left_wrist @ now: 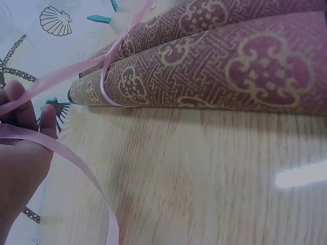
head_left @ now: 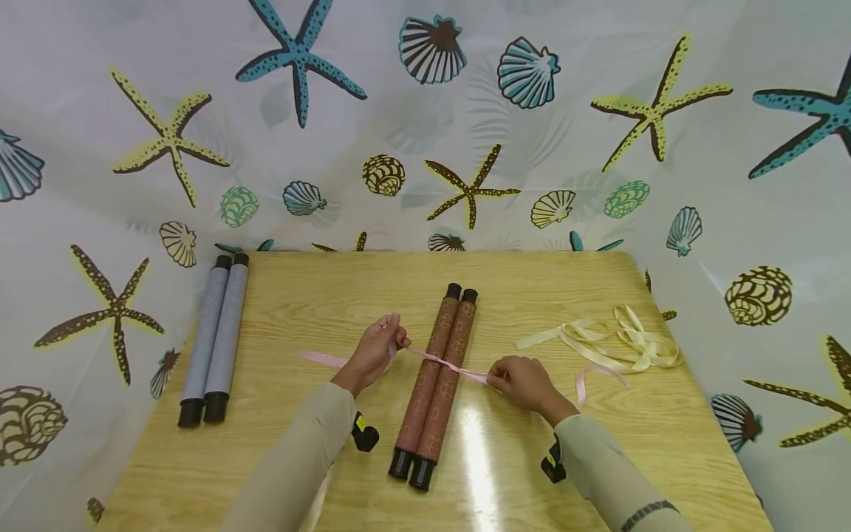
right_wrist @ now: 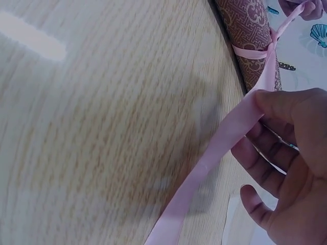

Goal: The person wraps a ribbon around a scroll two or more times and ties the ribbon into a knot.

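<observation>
Holding pink ribbon (head_left: 450,366) taut across two brown rolls (head_left: 426,384), mid-frame on table (head_left: 299,295). Rolls lie side by side between both hands, long axis from lower centre to upper centre, far end leaning right; ribbon runs crosswise to it, looks looped round both. Left hand (head_left: 375,351) pinches ribbon, slightly nearer the rolls; right hand (head_left: 525,380) pinches it on their right. Grey rolls (head_left: 227,332) at left of frame, cream ribbon (head_left: 648,353) at right. No container in view.
</observation>
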Demonstrator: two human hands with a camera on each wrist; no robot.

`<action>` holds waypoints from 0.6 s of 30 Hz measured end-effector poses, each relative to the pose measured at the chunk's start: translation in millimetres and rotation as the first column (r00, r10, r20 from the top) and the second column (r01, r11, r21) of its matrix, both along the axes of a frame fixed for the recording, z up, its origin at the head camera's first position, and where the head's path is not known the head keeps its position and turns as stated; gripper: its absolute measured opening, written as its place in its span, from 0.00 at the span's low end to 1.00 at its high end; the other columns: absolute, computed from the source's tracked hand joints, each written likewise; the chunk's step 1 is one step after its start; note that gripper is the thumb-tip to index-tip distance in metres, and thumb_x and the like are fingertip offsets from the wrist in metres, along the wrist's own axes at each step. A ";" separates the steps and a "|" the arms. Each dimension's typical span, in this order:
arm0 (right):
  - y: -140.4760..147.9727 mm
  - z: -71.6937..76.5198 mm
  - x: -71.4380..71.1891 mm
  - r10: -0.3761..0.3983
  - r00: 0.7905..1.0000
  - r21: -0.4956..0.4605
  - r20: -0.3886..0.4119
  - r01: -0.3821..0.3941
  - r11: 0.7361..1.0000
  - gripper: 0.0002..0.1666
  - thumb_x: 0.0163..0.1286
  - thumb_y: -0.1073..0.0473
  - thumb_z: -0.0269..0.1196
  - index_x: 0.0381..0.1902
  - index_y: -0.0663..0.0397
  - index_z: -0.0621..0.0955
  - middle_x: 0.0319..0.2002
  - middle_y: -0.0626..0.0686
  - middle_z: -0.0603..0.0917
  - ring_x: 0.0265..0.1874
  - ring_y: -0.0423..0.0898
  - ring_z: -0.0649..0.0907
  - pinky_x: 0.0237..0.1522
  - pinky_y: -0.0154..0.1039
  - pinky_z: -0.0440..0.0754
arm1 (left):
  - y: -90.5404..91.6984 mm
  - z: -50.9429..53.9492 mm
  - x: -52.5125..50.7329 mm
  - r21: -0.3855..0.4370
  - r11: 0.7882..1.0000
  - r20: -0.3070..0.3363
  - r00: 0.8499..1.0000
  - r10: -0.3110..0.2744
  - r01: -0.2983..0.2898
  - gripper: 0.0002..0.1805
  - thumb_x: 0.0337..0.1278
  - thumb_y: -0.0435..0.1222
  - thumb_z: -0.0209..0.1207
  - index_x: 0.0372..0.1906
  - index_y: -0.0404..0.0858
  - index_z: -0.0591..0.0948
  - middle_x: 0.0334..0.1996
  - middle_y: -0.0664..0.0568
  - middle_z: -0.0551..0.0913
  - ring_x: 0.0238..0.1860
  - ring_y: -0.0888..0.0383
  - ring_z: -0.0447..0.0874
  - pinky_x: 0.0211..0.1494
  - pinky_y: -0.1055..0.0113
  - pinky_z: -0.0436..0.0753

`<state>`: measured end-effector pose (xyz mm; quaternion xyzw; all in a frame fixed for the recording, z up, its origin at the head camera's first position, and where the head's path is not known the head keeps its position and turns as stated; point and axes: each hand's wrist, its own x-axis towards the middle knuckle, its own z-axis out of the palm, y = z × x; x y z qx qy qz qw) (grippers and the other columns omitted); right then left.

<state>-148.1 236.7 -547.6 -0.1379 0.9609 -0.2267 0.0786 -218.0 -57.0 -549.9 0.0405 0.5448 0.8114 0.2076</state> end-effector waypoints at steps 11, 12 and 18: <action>-2.0 -1.3 -0.8 0.038 0.999 -0.029 0.005 -0.038 0.999 0.08 0.70 0.54 0.64 0.35 0.49 0.87 0.32 0.46 0.89 0.27 0.38 0.82 0.34 0.41 0.80 | 13.5 9.0 0.3 -0.038 0.997 0.048 0.997 0.061 -0.060 0.23 0.82 0.46 0.29 0.24 0.45 0.58 0.20 0.59 0.58 0.24 0.63 0.55 0.37 0.70 0.59; -1.7 -0.8 -0.8 0.034 0.999 -0.031 0.009 -0.034 0.999 0.08 0.70 0.54 0.64 0.35 0.49 0.87 0.32 0.46 0.89 0.27 0.38 0.82 0.34 0.41 0.79 | 14.7 9.6 -0.3 -0.011 0.998 0.055 0.997 0.061 -0.061 0.22 0.80 0.43 0.28 0.23 0.45 0.58 0.21 0.60 0.59 0.25 0.63 0.55 0.37 0.70 0.58; 1.9 1.3 0.2 0.026 0.999 -0.033 0.020 -0.025 0.999 0.09 0.71 0.53 0.64 0.35 0.49 0.87 0.31 0.46 0.88 0.26 0.37 0.80 0.32 0.40 0.78 | 11.1 8.9 -0.5 0.097 0.995 -0.086 0.996 0.004 0.004 0.16 0.67 0.35 0.33 0.23 0.45 0.65 0.23 0.59 0.66 0.28 0.62 0.62 0.39 0.70 0.62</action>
